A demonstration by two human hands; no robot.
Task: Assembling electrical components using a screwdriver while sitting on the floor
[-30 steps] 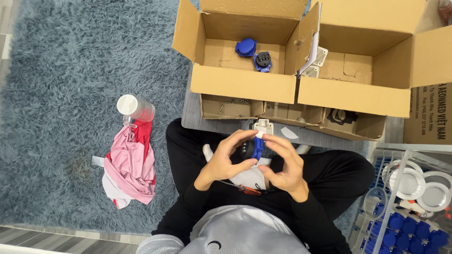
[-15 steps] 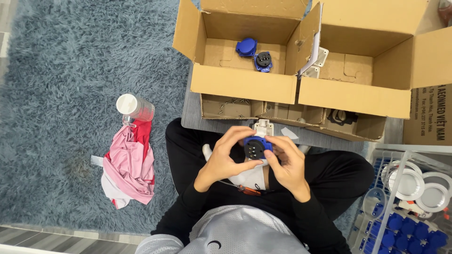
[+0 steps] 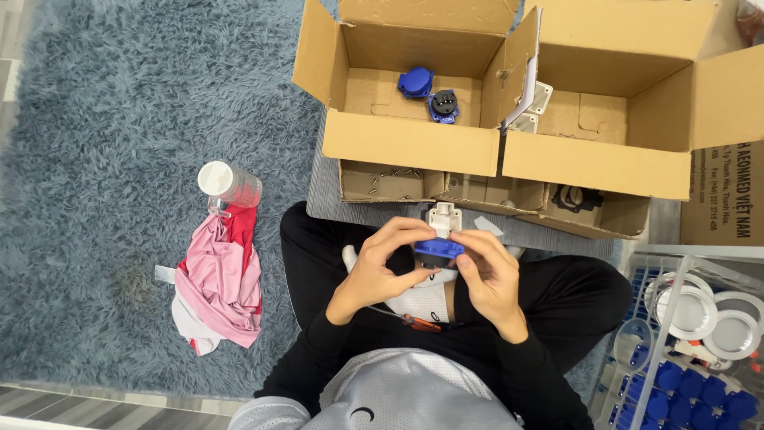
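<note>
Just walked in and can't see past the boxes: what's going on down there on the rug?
A person sits cross-legged on a grey-blue rug, holding a small blue part between the left hand and the right hand over the lap. A small screwdriver lies on the lap below. In front, an open cardboard box holds two more blue parts. A capped clear bottle and a pink cloth lie to the left.

Two open brown cardboard boxes (image 3: pixel 414 143) (image 3: pixel 597 163) stand ahead; a third, printed box (image 3: pixel 724 195) at right.
</note>
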